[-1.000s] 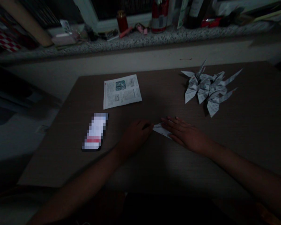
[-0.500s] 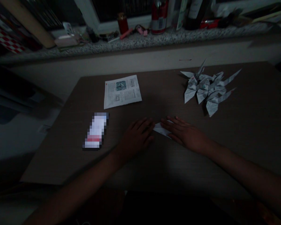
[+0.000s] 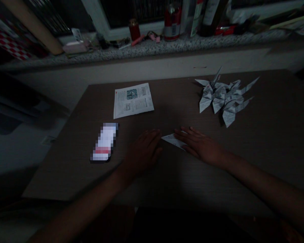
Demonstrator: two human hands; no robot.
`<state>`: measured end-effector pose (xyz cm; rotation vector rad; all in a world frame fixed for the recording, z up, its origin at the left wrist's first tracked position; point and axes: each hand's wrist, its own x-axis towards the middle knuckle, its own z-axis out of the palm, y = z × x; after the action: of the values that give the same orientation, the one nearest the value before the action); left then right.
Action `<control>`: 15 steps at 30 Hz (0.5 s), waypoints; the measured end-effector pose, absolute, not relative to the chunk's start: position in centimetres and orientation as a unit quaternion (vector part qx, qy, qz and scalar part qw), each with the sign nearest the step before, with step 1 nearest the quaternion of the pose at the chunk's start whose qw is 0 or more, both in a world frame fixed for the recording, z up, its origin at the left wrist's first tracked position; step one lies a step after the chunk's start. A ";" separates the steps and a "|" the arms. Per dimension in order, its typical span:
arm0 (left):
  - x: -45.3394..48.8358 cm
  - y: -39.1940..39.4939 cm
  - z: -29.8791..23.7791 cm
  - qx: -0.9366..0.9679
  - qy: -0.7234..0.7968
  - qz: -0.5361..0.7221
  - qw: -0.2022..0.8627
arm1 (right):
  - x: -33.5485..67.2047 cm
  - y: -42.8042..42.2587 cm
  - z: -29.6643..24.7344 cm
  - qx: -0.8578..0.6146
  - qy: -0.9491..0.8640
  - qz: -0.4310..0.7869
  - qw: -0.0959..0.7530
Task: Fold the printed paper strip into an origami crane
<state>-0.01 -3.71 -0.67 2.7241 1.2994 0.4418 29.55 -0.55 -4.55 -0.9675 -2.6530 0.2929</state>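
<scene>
A folded triangle of printed paper point(image 3: 172, 140) lies flat on the brown table point(image 3: 152, 189), its narrow tip pointing left. My right hand point(image 3: 196, 143) rests open over its right part, fingers stretched out and pressing the paper down, so that end is hidden. Just left of the tip, my left hand point(image 3: 145, 148) is open with its fingers extended low over the table; whether a fingertip touches the paper is hard to tell.
Several folded paper cranes point(image 3: 224, 96) stand at the back right. A flat printed sheet point(image 3: 133, 100) lies at the back left, a lit phone point(image 3: 104, 142) in front of it. Behind, a granite sill point(image 3: 142, 49) carries a red can point(image 3: 172, 23), bottles and small items.
My left hand has slid left off the paper's tip, which now shows. The right hand has stayed in place on the paper.
</scene>
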 end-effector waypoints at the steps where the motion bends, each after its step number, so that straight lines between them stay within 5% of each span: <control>1: 0.5 -3.6 -0.7 0.910 0.387 0.136 0.057 | 29.5 -0.6 -4.5 -0.338 -0.923 0.103 0.152; 15: 2.7 -3.2 -1.8 0.935 0.325 0.094 0.104 | 29.4 -0.8 -4.5 -0.351 -0.917 0.096 0.162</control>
<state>2.67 -3.17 -1.78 2.7590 0.9584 0.2780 29.37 -0.83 -4.52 -1.0016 -2.6169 0.2753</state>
